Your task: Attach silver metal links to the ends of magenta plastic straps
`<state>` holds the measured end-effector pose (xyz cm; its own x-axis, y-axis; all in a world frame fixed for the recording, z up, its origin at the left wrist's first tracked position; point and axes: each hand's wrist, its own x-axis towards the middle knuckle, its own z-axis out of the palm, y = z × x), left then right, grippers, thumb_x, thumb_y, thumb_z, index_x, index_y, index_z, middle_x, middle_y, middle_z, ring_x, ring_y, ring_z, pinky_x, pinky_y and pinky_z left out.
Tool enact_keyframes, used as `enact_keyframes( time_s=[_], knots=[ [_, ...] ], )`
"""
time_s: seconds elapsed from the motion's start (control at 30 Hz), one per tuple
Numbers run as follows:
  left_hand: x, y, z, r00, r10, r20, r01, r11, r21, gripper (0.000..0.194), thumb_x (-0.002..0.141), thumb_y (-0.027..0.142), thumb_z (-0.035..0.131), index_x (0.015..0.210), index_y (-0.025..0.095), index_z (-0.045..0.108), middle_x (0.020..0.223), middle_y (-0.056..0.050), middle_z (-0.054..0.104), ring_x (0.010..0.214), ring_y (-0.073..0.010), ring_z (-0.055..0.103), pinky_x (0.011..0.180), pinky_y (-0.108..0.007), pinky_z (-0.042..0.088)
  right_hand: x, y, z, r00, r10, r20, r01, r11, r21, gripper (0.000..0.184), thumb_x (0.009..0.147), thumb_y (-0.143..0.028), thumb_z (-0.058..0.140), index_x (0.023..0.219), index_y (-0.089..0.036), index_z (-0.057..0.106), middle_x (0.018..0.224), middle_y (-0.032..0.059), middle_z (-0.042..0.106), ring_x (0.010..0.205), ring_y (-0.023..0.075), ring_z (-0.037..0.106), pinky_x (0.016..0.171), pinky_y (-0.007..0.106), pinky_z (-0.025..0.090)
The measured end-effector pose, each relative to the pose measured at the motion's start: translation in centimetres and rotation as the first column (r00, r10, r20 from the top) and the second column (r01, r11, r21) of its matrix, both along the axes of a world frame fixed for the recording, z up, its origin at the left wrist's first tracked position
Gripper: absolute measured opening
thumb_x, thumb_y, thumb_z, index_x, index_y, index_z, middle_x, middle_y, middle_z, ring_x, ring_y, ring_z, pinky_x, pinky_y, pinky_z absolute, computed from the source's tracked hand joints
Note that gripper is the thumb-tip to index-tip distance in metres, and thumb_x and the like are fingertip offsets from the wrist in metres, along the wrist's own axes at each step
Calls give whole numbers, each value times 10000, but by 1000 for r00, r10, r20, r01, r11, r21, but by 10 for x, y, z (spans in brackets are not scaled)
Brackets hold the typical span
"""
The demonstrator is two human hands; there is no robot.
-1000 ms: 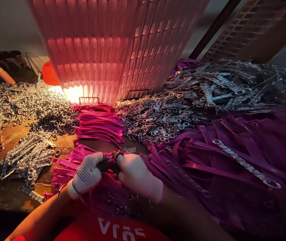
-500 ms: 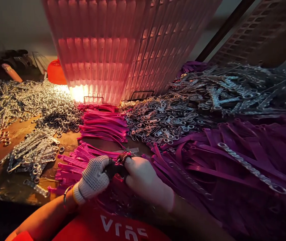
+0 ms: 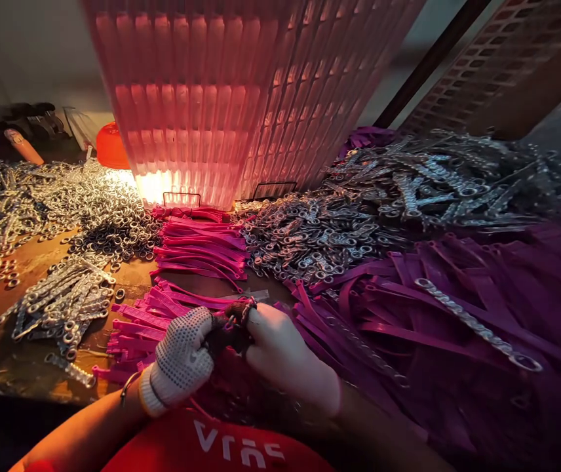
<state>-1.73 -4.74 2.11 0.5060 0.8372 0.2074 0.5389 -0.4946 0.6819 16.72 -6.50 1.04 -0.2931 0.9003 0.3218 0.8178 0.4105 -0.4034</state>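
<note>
My left hand (image 3: 182,354), in a white glove with dark grip dots, is closed near the front edge of the table. Close against it, my right hand (image 3: 288,351) in a plain white glove is closed too, thumb and fingers pinched together. A small shiny glint shows between the fingertips, but shade and the fingers hide what they grip. Just beyond and left of my hands lie flat magenta straps (image 3: 140,331) in a loose fan. More magenta straps (image 3: 199,249) are stacked farther back.
Braided silvery pieces with ringed ends (image 3: 67,298) lie left, and a large heap of them (image 3: 314,229) sits back right. Purple straps (image 3: 457,314) cover the right side, one silvery braid (image 3: 477,324) on top. Ribbed translucent panels (image 3: 192,111) stand behind, beside an orange lamp (image 3: 113,145).
The view has shifted slightly. Both hands stay together at nearly the same spot, the right fingers a little raised and turned, with the small glint now more visible.
</note>
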Motion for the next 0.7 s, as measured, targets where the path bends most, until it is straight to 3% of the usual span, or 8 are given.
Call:
enact_keyframes(
  time_s=[0.17, 0.3, 0.43, 0.53, 0.63, 0.7],
  knots=[
    [1, -8, -5, 997, 71, 10, -71, 997, -3, 151, 837, 175, 480, 803, 191, 626, 747, -48, 638, 690, -173, 585, 632, -268, 421, -4, -5, -6, 991, -70, 113, 52, 986, 161, 114, 697, -120, 493, 731, -180, 585, 644, 50, 600, 570, 164, 456, 571, 301, 261],
    [3, -12, -10, 997, 76, 31, -74, 995, -67, 145, 820, 160, 503, 832, 201, 642, 761, -51, 649, 702, -180, 584, 641, -274, 426, -2, -8, -11, 987, 18, 159, -62, 958, 280, 133, 695, -104, 464, 699, -183, 570, 600, 44, 571, 548, 165, 427, 557, 315, 235],
    [4, -4, -12, 999, -9, 37, 11, 998, -58, 167, 810, 146, 488, 836, 189, 648, 783, -57, 660, 705, -178, 582, 639, -266, 423, 2, -7, -11, 970, 74, 230, -141, 947, 289, 143, 721, -91, 445, 678, -187, 542, 565, 32, 534, 518, 156, 394, 547, 318, 203],
    [-6, 16, 5, 983, -170, -74, 165, 984, -64, 143, 794, 150, 504, 754, 177, 639, 729, -46, 651, 643, -160, 550, 603, -251, 392, 8, -6, -7, 956, 81, 281, -161, 948, 274, 120, 737, -116, 471, 666, -188, 536, 535, 25, 522, 492, 146, 377, 541, 327, 169],
    [-34, 44, 36, 905, -381, -188, 344, 918, -198, 108, 774, 157, 557, 728, 191, 650, 685, -14, 650, 592, -137, 536, 546, -226, 344, 17, -9, -2, 953, 62, 298, -147, 951, 272, 127, 727, -103, 477, 679, -182, 564, 541, 31, 548, 489, 149, 395, 540, 333, 166],
    [-59, 62, 53, 890, -377, -255, 323, 918, -232, 83, 734, 145, 603, 686, 193, 648, 643, -1, 635, 570, -131, 527, 527, -221, 324, 24, -16, 3, 956, 14, 292, -84, 969, 231, 172, 693, -71, 476, 732, -171, 610, 577, 42, 584, 513, 160, 443, 540, 328, 192]
  ],
)
